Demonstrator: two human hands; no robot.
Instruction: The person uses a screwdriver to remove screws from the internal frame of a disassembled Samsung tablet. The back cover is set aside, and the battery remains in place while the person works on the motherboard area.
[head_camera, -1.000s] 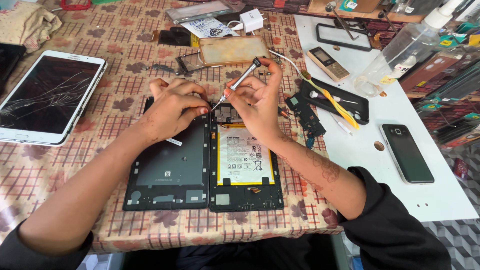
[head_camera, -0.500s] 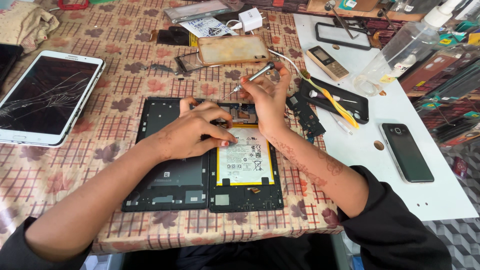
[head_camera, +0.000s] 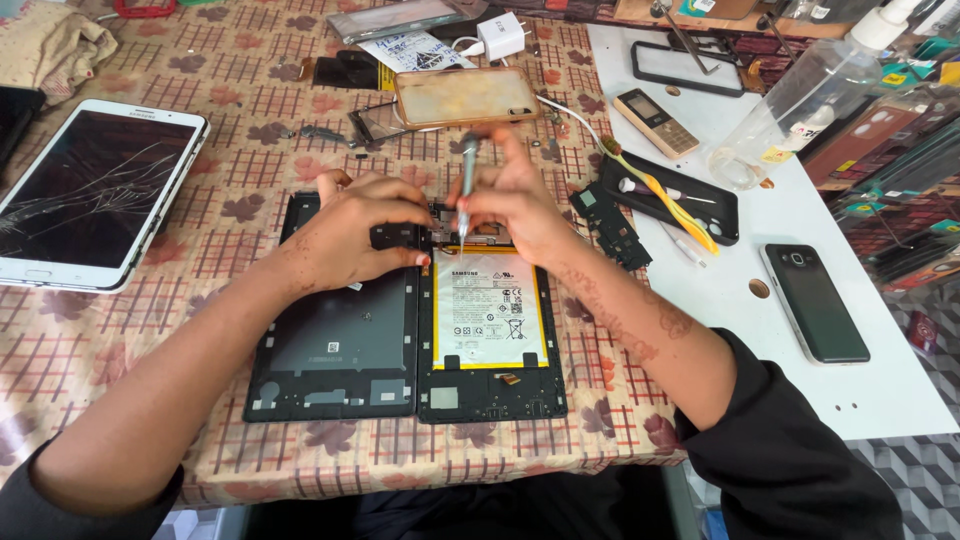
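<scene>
Opened tablet under two hands, screwdriver set upright at its top edge.

Item: opened tablet (head_camera: 405, 320), back shell and body laid side by side, flat on the patterned worktop (head_camera: 250, 160), long axis running away from the person; white battery (head_camera: 490, 308) framed in yellow in the right half, lengthwise along the same axis. Right hand (head_camera: 520, 205), grip pinched on a grey screwdriver (head_camera: 467, 180), shaft near upright, tip pointing down onto the board strip just above the battery's top edge. The battery lies directly toward the person from that tip. Left hand (head_camera: 355, 225) rests flat on the left half, fingertips pressed to the centre seam, just beside the tip; both hands equally near. Nearby: cracked white tablet (head_camera: 95, 190) at left, black phone (head_camera: 815, 300) at right, well apart.
</scene>
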